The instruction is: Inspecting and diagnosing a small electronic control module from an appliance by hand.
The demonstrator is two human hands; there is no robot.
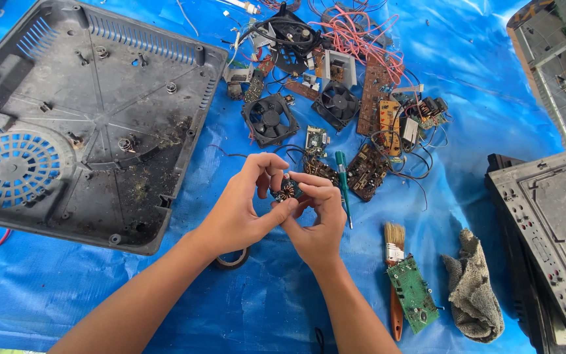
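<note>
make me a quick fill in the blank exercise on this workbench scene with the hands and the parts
1. Both hands, left hand and right hand, pinch a small round copper-wound ____ between them.
2. Everything lies on a crinkled ____ plastic tarp.
3. The wooden-handled paintbrush lies beside a ____ circuit board.
4. Two square black ____ lie above the hands.

Missing words: coil; blue; green; fans
</note>
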